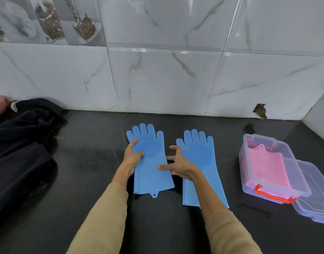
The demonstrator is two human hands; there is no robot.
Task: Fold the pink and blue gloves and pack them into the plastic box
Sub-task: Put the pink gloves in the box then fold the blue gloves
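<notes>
The black countertop (95,162) is bounded at the far edge by a marble-tiled wall (157,79), and at the right by a second wall face that closes the corner. Bare counter is seen in front of the left blue glove (150,162), which serves as the landmark here, and between it and the dark cloth. That dark cloth (20,143) is heaped well to the left of the landmark glove, against the wall. Well to the right stands the clear plastic box (249,173), uncovered, with folded pink gloves (269,167) laid inside and a red handle (271,196) at its near end. Its clear lid (315,198) is leaned against the box's far right side. The right blue glove (199,154) is laid flat just to the right of the landmark glove, apart from it, fingers pointed at the wall.

The left hand (132,158) is seen gripping the landmark glove at its left edge, thumb on the bristled palm. The right hand (177,164) is held between the two gloves with fingers loosely curled and spread; its thumb is pressed on the landmark glove's right edge. A broken patch (260,111) is seen in the wall base, far right of it.
</notes>
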